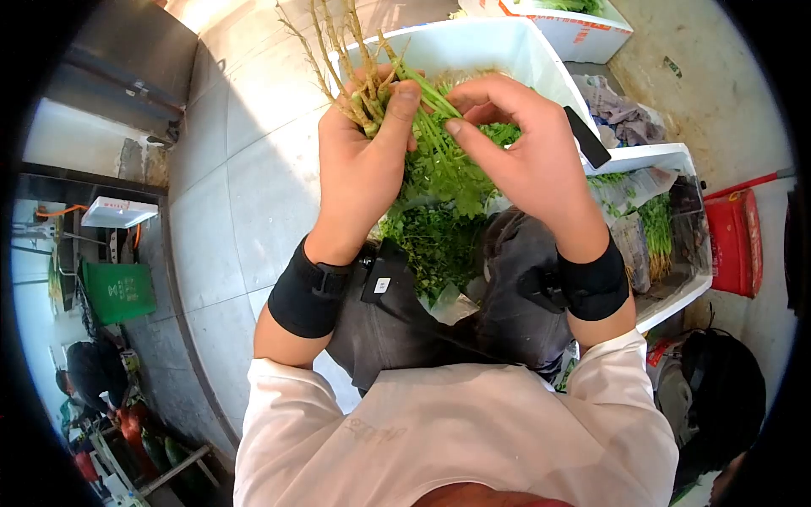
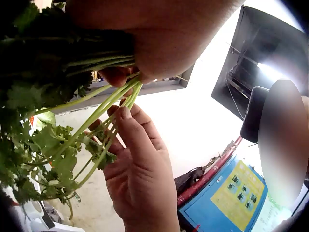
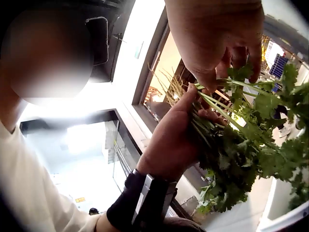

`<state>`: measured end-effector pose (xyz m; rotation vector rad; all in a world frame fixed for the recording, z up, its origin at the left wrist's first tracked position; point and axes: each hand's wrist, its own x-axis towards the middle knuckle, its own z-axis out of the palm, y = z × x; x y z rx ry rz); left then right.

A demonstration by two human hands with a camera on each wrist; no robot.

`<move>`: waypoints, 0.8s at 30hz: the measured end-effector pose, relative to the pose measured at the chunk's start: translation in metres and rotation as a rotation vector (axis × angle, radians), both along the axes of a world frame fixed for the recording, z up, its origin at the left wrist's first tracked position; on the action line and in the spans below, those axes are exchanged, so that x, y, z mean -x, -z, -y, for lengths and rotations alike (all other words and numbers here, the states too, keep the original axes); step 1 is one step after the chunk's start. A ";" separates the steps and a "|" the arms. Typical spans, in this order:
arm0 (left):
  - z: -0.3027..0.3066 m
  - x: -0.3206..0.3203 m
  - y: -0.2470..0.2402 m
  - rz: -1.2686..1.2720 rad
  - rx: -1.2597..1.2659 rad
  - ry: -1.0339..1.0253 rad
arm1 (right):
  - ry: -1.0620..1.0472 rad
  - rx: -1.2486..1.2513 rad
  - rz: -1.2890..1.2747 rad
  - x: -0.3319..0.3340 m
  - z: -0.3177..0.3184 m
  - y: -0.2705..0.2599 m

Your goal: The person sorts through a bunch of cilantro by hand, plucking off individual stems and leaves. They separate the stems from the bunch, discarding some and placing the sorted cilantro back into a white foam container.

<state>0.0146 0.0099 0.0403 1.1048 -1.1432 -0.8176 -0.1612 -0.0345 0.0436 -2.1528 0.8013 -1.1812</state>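
In the head view the left hand (image 1: pixel 367 152) grips a bunch of leafy green herbs by the stems, its pale roots (image 1: pixel 363 93) pointing up and away. The right hand (image 1: pixel 528 148) pinches a green stem between thumb and fingers, just right of the left thumb. Leaves (image 1: pixel 460 182) hang below both hands. In the left wrist view, the right hand (image 2: pixel 142 169) holds thin stems (image 2: pixel 108 104) beside the left hand (image 2: pixel 169 38). The right wrist view has the left hand (image 3: pixel 171 137) around the bunch, with the right hand (image 3: pixel 222 38) above it.
A white foam box (image 1: pixel 541 51) stands beyond the hands. More greens (image 1: pixel 435 253) lie below them, between the knees. At the right are another foam box (image 1: pixel 676 300) with rooted greens and a red container (image 1: pixel 735 241). A green bin (image 1: pixel 118 291) stands far left.
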 end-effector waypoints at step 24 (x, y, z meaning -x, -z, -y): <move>-0.003 0.000 -0.002 0.107 -0.089 0.121 | -0.059 -0.254 0.057 0.011 0.011 0.009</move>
